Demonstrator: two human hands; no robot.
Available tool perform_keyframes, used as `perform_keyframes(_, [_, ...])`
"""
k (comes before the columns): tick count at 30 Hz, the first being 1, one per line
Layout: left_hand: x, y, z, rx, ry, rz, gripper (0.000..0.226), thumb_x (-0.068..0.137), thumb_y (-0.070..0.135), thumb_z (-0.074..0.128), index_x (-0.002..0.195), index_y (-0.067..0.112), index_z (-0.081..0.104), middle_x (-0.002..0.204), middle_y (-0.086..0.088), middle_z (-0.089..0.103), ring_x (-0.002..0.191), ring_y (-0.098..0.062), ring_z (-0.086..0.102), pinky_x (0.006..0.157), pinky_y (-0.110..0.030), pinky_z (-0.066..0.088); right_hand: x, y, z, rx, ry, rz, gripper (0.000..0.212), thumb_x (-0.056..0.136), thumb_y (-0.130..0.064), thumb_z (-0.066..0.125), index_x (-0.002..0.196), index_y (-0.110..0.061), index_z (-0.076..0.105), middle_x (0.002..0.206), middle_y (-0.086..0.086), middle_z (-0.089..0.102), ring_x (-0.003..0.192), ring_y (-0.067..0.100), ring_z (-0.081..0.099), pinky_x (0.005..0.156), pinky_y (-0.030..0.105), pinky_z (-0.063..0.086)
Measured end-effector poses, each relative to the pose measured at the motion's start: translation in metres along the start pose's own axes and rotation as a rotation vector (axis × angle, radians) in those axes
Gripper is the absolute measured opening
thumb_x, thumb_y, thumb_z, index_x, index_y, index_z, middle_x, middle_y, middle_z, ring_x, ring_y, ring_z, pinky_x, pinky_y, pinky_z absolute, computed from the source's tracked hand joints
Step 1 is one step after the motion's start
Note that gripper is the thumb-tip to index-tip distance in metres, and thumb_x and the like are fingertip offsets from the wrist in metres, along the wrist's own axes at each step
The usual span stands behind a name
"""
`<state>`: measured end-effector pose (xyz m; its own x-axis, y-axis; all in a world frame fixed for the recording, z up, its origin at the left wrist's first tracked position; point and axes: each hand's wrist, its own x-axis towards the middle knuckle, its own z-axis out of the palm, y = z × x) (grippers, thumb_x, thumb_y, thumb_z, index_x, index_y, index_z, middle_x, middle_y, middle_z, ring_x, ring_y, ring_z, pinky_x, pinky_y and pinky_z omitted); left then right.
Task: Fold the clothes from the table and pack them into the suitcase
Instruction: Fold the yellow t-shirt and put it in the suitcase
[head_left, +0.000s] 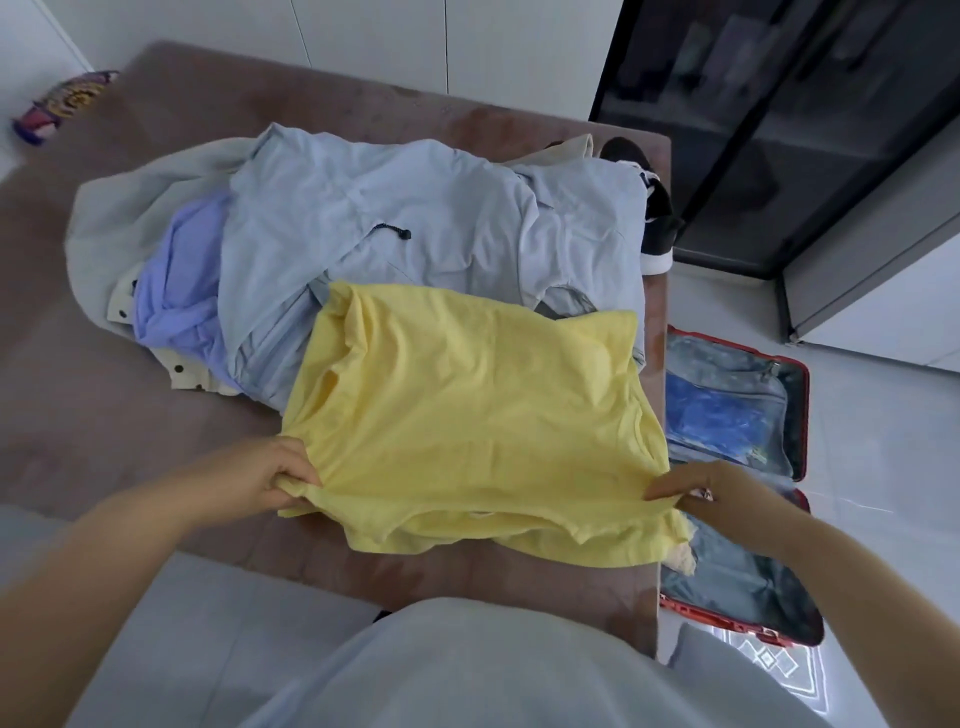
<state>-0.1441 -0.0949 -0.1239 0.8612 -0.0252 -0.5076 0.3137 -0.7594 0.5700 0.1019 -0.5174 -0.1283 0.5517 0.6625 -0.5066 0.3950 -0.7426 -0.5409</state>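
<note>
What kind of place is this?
Probably a room in a home: a pile of clothes on a brown table, an open red suitcase on the tiled floor, and a dark glass-fronted cabinet.

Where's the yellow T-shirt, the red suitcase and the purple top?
yellow T-shirt (467, 405): head view, middle of its front.
red suitcase (727, 364): head view, grey lining of the far half.
purple top (176, 291): head view, its bunched middle in the pile.
</note>
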Motion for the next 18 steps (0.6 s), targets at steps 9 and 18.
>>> perform_keyframes(9, [0.017, 0.020, -0.008, 0.043, -0.076, -0.135, 0.033, 0.080, 0.020, 0.059, 0.098, 0.046, 0.050, 0.105, 0.021, 0.054, 0.097, 0.006, 0.051, 0.084, -0.011, 0.040, 0.023, -0.029, -0.003, -0.131, -0.082, -0.008, 0.040, 0.086, -0.006, 0.055, 0.109, -0.039, 0.054, 0.113, -0.017, 0.048, 0.111, 0.008, 0.048, 0.095, 0.018, 0.036])
perform_keyframes(18, [0.107, 0.056, -0.077, 0.308, 0.661, -0.319, 0.054, 0.085, 0.049, 0.056, 0.127, 0.014, 0.049, 0.129, -0.009, 0.050, 0.122, -0.032, 0.037, 0.100, -0.042, 0.028, 0.132, -0.075, -0.048, -0.100, 0.482, 0.035, 0.044, 0.091, -0.015, 0.055, 0.133, -0.012, 0.042, 0.135, 0.010, 0.046, 0.124, 0.033, 0.040, 0.103, 0.041, 0.033])
